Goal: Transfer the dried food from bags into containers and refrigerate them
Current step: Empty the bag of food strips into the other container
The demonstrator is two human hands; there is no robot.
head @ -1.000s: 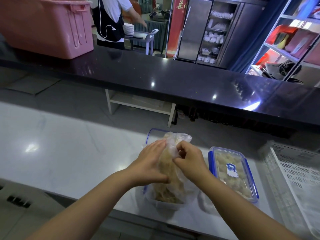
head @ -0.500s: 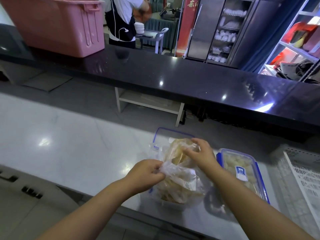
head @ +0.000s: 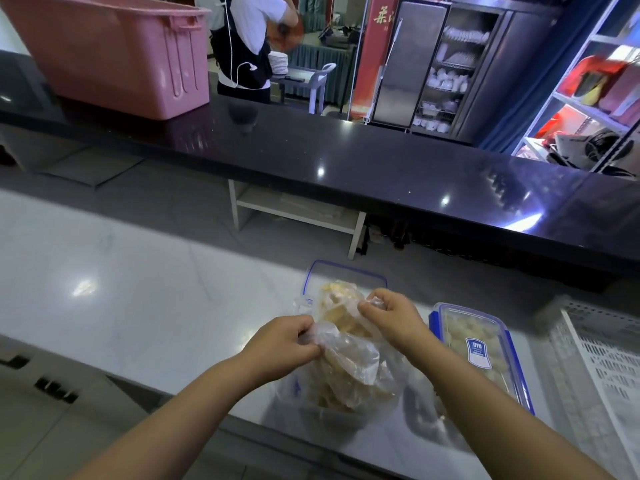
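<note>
My left hand (head: 284, 344) and right hand (head: 391, 317) each pinch the mouth film of the bag (head: 356, 368), holding it spread. It sits near the white counter's (head: 145, 306) near edge, long axis near-to-far, mouth tilted far and up. Thin crinkled clear plastic, with flat tan dried food (head: 341, 301) inside.

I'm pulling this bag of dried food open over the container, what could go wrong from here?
Your left hand and right hand pinch the thin plastic bag only at its mouth; it could tear and scatter pieces. It bulges wider than the container beneath, near the front edge of the counter, so pieces may land outside or fall off.
</note>
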